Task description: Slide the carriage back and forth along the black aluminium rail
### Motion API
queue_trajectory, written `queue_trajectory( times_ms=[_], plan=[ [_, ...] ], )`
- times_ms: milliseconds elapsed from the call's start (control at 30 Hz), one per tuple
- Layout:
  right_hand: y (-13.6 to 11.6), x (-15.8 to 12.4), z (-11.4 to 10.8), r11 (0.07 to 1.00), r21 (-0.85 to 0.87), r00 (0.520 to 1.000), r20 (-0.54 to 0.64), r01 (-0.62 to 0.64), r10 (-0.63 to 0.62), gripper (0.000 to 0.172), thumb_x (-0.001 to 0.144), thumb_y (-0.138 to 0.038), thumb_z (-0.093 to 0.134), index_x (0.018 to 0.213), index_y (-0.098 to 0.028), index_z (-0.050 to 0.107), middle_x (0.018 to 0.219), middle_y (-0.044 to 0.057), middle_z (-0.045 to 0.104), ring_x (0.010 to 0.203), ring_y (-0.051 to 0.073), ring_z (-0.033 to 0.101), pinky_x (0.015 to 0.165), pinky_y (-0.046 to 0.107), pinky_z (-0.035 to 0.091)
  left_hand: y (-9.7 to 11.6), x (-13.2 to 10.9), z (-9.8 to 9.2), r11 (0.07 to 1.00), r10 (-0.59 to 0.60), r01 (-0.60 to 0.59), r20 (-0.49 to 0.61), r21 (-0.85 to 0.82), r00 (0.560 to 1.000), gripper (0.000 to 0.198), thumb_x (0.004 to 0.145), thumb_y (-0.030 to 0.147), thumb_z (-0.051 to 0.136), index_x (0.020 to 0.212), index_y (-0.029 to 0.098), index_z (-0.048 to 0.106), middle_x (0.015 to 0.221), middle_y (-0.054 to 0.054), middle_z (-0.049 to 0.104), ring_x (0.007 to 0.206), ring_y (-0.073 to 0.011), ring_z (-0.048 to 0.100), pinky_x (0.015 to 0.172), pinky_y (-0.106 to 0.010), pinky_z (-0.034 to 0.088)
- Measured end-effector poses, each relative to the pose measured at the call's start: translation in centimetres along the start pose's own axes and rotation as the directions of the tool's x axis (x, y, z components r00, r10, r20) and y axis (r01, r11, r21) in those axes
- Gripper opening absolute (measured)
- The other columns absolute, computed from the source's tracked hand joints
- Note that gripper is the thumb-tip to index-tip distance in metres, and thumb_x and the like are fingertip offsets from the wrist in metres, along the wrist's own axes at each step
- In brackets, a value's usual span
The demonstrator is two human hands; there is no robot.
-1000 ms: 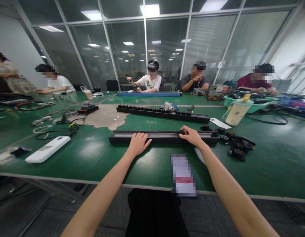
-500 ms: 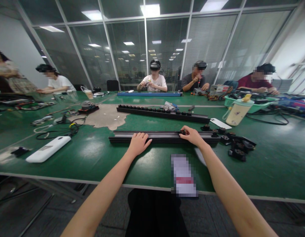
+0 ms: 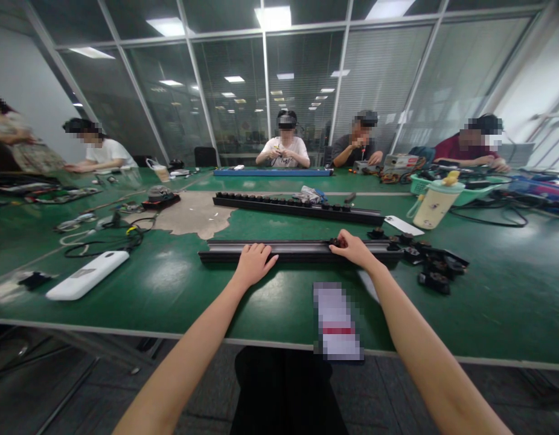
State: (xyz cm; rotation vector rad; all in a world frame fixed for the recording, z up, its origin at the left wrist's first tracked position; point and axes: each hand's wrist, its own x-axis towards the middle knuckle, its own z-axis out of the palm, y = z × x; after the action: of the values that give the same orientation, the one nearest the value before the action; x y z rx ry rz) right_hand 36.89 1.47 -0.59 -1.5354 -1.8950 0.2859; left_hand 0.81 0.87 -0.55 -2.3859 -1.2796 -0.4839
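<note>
A long black rail (image 3: 297, 248) with a grey channel lies across the green table in front of me. My left hand (image 3: 255, 263) rests on it left of the middle, fingers over the channel and thumb along the near edge. Right of the middle, my right hand (image 3: 352, 249) pinches a small black part (image 3: 337, 243) at the channel. Behind lies a second black rail (image 3: 297, 209) with a row of black parts along its top. Several loose black parts (image 3: 436, 263) sit beyond the near rail's right end.
A phone (image 3: 337, 321) lies at the front edge, a white device (image 3: 89, 275) to the left with cables (image 3: 121, 238) behind. A cup (image 3: 436, 205) and green basket (image 3: 481, 191) stand at right. Several people sit across the table, before a blue bar (image 3: 273, 173).
My right hand stays at nearly the same spot, its fingers slightly shifted around the small black part. My left hand holds its place. The person opposite has brought both hands together.
</note>
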Motion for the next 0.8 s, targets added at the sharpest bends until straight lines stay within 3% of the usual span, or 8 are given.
queue_trajectory(
  times_ms=[367, 567, 800],
  plan=[
    [-0.40, -0.14, -0.15, 0.994, -0.103, 0.999, -0.019, -0.035, 0.033, 0.037, 0.079, -0.054, 0.061, 0.077, -0.027, 0.037, 0.068, -0.002, 0.055, 0.063, 0.018, 0.051, 0.061, 0.030, 0.033, -0.05, 0.00, 0.04, 1.000, -0.005, 0.005, -0.001, -0.014, 1.000, 0.040, 0.105, 0.050, 0.036, 0.106, 0.022, 0.063, 0.107, -0.011, 0.069, 0.103, -0.0273, 0.059, 0.089, -0.041, 0.037],
    [-1.03, -0.03, -0.72, 0.960, -0.279, 1.000, -0.003, -0.015, 0.015, 0.035, 0.082, -0.052, 0.060, 0.077, -0.026, 0.037, 0.069, 0.000, 0.060, 0.068, 0.021, 0.056, 0.070, 0.032, 0.032, 0.03, 0.05, -0.05, 1.000, 0.001, -0.001, 0.006, -0.013, 1.000, 0.042, 0.105, 0.051, 0.035, 0.105, 0.021, 0.064, 0.106, -0.012, 0.068, 0.103, -0.0284, 0.058, 0.089, -0.042, 0.037],
    [-0.63, -0.04, -0.52, 0.965, -0.260, 1.000, 0.026, 0.010, -0.003, 0.031, 0.084, -0.052, 0.056, 0.084, -0.025, 0.042, 0.075, 0.001, 0.065, 0.074, 0.024, 0.060, 0.074, 0.033, 0.031, 0.00, 0.06, -0.10, 1.000, 0.003, -0.003, 0.005, -0.006, 1.000, 0.041, 0.105, 0.051, 0.035, 0.104, 0.021, 0.064, 0.105, -0.011, 0.068, 0.103, -0.0272, 0.058, 0.089, -0.041, 0.037]
  ],
)
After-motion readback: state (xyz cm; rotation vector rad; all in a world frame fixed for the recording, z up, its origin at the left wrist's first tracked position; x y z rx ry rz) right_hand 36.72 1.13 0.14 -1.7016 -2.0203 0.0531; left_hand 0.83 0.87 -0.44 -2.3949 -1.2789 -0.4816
